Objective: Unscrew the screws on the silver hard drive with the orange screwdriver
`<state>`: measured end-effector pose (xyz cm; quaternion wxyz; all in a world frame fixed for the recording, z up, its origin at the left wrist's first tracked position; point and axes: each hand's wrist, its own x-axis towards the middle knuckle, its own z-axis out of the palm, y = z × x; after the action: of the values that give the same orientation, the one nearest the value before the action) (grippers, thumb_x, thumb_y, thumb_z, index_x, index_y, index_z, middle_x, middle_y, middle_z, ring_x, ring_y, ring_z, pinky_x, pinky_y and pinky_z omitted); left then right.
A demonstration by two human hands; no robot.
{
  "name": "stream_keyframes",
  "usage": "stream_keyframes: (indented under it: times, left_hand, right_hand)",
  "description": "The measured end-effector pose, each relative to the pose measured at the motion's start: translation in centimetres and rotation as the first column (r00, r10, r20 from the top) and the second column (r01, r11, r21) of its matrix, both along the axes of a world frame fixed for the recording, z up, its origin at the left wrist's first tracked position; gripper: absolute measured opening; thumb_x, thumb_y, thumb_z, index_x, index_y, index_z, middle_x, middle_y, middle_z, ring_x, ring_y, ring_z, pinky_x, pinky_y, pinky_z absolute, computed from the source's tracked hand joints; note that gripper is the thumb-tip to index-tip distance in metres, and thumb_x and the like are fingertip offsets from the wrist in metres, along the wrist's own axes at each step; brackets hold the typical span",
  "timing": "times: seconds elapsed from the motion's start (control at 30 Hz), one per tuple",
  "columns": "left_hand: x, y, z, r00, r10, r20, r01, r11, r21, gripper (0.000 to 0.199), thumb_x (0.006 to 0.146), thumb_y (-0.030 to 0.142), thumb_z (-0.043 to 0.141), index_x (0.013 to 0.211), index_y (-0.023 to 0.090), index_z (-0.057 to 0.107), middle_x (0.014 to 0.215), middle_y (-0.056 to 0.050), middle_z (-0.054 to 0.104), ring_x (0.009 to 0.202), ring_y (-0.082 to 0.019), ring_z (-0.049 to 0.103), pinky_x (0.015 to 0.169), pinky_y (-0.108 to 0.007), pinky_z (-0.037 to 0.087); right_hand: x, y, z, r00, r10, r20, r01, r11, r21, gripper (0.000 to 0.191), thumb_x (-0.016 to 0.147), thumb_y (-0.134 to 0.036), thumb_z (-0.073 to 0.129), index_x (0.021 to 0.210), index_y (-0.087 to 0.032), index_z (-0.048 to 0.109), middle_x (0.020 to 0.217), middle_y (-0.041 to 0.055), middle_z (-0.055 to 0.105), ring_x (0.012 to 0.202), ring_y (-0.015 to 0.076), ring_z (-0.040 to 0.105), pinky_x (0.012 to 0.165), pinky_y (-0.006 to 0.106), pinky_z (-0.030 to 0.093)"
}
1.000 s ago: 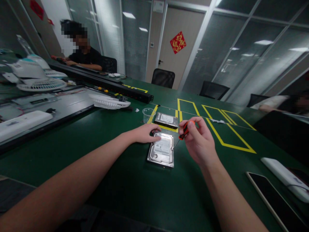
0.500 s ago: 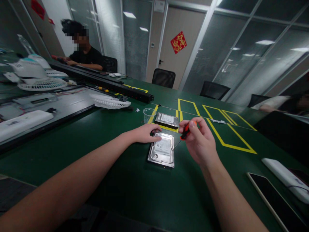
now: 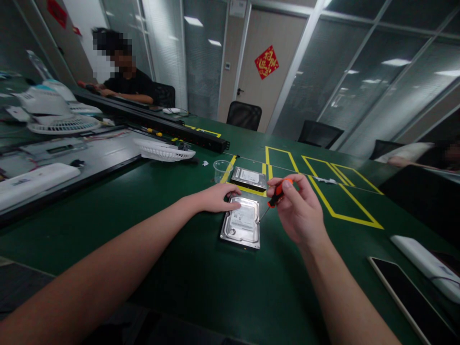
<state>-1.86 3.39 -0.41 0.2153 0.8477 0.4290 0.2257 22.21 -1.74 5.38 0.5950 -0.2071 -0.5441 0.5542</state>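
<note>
A silver hard drive (image 3: 244, 225) lies flat on the green table (image 3: 201, 278), label side up. My left hand (image 3: 217, 197) grips its upper left corner, thumb on the top face and fingers at the far edge. In my right hand (image 3: 300, 206) is a red and black screwdriver (image 3: 277, 193), its shaft slanting down to the left. The tip meets the drive's right edge. Just beyond lies a second hard drive (image 3: 248, 178), with a clear plastic cup (image 3: 221, 171) to its left.
White fan parts (image 3: 167, 152), a long black bar (image 3: 194, 136) and a metal panel (image 3: 108, 148) lie at the left. A phone (image 3: 406, 297) and a white device (image 3: 424, 263) are at the right. A person (image 3: 131, 84) sits across.
</note>
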Motion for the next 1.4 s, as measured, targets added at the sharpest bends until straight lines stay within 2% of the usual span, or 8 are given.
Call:
stream_keyframes:
  times: [0.17, 0.27, 0.43, 0.57, 0.77, 1.07, 1.27, 1.4]
  left_hand:
    - [-0.03, 0.01, 0.02, 1.000, -0.001, -0.009, 0.001, 1.000, 0.008, 0.052, 0.089, 0.052, 0.065, 0.128, 0.018, 0.065, 0.125, -0.011, 0.070, 0.107, -0.025, 0.066, 0.091, -0.034, 0.050]
    - [-0.02, -0.05, 0.11, 1.000, -0.001, -0.011, 0.001, 1.000, 0.004, 0.053, 0.089, 0.051, 0.066, 0.129, 0.018, 0.064, 0.125, -0.011, 0.070, 0.108, -0.026, 0.066, 0.090, -0.034, 0.050]
    - [-0.03, -0.07, 0.11, 1.000, -0.003, -0.002, 0.003, 1.000, 0.001, 0.053, 0.089, 0.052, 0.066, 0.130, 0.018, 0.064, 0.126, -0.011, 0.069, 0.108, -0.026, 0.066, 0.090, -0.035, 0.050]
    - [-0.06, 0.00, -0.01, 1.000, -0.009, 0.007, 0.009, 1.000, 0.007, 0.052, 0.089, 0.052, 0.066, 0.129, 0.018, 0.064, 0.125, -0.011, 0.070, 0.107, -0.025, 0.066, 0.090, -0.035, 0.050]
    - [-0.11, 0.03, 0.05, 1.000, -0.006, -0.003, 0.006, 1.000, 0.001, 0.051, 0.089, 0.052, 0.066, 0.128, 0.019, 0.064, 0.124, -0.011, 0.070, 0.106, -0.025, 0.066, 0.089, -0.034, 0.050]
    - [-0.09, 0.11, -0.09, 1.000, -0.011, -0.004, 0.011, 1.000, 0.019, 0.052, 0.089, 0.052, 0.066, 0.128, 0.018, 0.065, 0.125, -0.011, 0.070, 0.107, -0.025, 0.066, 0.091, -0.035, 0.050]
    - [-0.04, 0.08, 0.00, 1.000, -0.010, -0.004, 0.010, 1.000, 0.020, 0.051, 0.088, 0.051, 0.066, 0.128, 0.018, 0.065, 0.125, -0.011, 0.070, 0.107, -0.025, 0.066, 0.091, -0.035, 0.051]
    - [-0.09, 0.08, -0.05, 1.000, -0.007, -0.005, 0.007, 1.000, 0.019, 0.053, 0.089, 0.052, 0.066, 0.129, 0.018, 0.065, 0.126, -0.011, 0.070, 0.109, -0.026, 0.066, 0.092, -0.036, 0.051]
  right_hand:
    - [-0.03, 0.09, 0.10, 1.000, 0.013, -0.019, -0.013, 1.000, -0.012, 0.022, 0.102, -0.037, 0.055, 0.111, -0.024, 0.071, 0.095, 0.0054, 0.072, 0.071, 0.0146, 0.057, 0.067, 0.030, 0.046]
    - [0.11, 0.21, 0.11, 1.000, 0.019, -0.022, -0.020, 1.000, -0.021, 0.034, 0.105, -0.037, 0.047, 0.105, -0.019, 0.076, 0.094, 0.0078, 0.070, 0.074, 0.0147, 0.058, 0.071, 0.031, 0.048]
    - [0.13, 0.22, -0.15, 1.000, -0.002, -0.012, 0.002, 1.000, -0.001, 0.010, 0.099, -0.027, 0.062, 0.092, -0.023, 0.068, 0.098, 0.0047, 0.071, 0.083, 0.0157, 0.064, 0.074, 0.029, 0.049]
    - [-0.07, 0.17, -0.17, 1.000, 0.011, -0.021, -0.011, 1.000, 0.010, 0.004, 0.096, -0.025, 0.067, 0.096, -0.026, 0.063, 0.094, 0.0024, 0.072, 0.072, 0.0134, 0.059, 0.064, 0.026, 0.044]
    - [0.08, 0.31, 0.15, 0.999, 0.021, -0.025, -0.022, 0.999, -0.032, 0.034, 0.105, -0.039, 0.046, 0.103, -0.019, 0.074, 0.091, 0.0067, 0.068, 0.071, 0.0140, 0.056, 0.068, 0.029, 0.047]
    - [-0.12, -0.14, 0.18, 1.000, 0.029, 0.003, -0.029, 1.000, -0.005, 0.009, 0.098, -0.027, 0.063, 0.090, -0.024, 0.060, 0.096, 0.0020, 0.069, 0.069, 0.0126, 0.057, 0.062, 0.028, 0.042]
    - [0.13, 0.00, 0.28, 0.999, 0.053, -0.010, -0.053, 0.998, -0.036, 0.037, 0.104, -0.042, 0.043, 0.102, -0.021, 0.073, 0.091, 0.0061, 0.064, 0.067, 0.0139, 0.052, 0.063, 0.031, 0.043]
    - [0.31, 0.10, 0.21, 0.998, 0.029, 0.055, -0.028, 0.999, -0.023, 0.023, 0.100, -0.037, 0.054, 0.095, -0.021, 0.070, 0.093, 0.0057, 0.065, 0.075, 0.0157, 0.058, 0.066, 0.031, 0.045]
